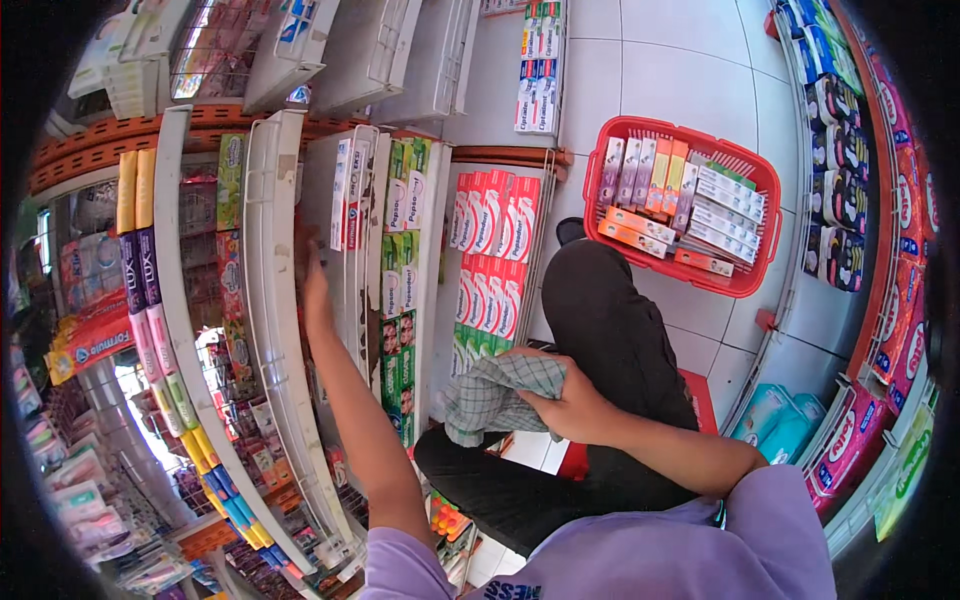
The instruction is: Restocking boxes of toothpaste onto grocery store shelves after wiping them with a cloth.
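Observation:
My right hand [576, 405] grips a grey-green checked cloth [495, 394] above my lap. My left hand [315, 285] reaches in between two boards of a white store shelf; the upper board's edge [274, 247] and blur hide its fingers. Close to it, a few Formula toothpaste boxes [346, 202] lie on the shelf board behind a wire rail. One level lower are rows of green Pepsodent boxes [401, 274] and Closeup boxes [397, 367]. Red-and-white Pepsodent boxes [491, 292] fill part of the lowest board beside my knee.
A red plastic basket [769, 255] of toothpaste boxes stands on the tiled floor [675, 67] beyond my knee. Ciptadent boxes [536, 94] sit on the neighbouring lowest board. Lux soap boxes [139, 266] line a higher shelf. Packs of pads [840, 442] fill the opposite shelf.

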Motion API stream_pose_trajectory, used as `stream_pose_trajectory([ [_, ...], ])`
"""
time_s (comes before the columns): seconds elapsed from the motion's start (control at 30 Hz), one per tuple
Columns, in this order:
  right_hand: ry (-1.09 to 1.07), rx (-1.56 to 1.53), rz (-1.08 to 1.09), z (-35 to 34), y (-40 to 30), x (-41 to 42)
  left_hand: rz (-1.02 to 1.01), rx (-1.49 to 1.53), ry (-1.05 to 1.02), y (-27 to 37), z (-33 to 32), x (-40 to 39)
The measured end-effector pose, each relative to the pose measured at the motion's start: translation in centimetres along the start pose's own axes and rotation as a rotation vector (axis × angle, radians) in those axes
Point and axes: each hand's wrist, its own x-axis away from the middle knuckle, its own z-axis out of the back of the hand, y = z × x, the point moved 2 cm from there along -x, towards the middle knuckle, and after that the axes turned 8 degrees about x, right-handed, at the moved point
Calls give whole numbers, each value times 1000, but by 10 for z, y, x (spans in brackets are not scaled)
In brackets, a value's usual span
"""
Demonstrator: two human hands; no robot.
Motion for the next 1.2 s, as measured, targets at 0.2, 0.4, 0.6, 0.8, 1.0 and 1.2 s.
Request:
stream_pose_trajectory([
  [0.2, -30, -33, 12, -3, -3, 0, -436, -662, 190, -23, 43, -50],
  [0.4, -91, -144, -61, -6, -8, 2, -589, -534, -19, -19, 36, -101],
  [0.6, -60, -98, -13, -3, -13, 2, -657, -668, -46, -28, 19, -121],
  [0.8, -19, -67, -20, 3, -11, 1, -490, -493, -82, -34, 3, -116],
  [1.0, -42, -59, 16, -3, -10, -1, -732, -964, 259, -54, 38, -141],
  [1.2, 6, -45, -8, 2, -8, 0, -535, -626, 68, -104, 24, -158],
])
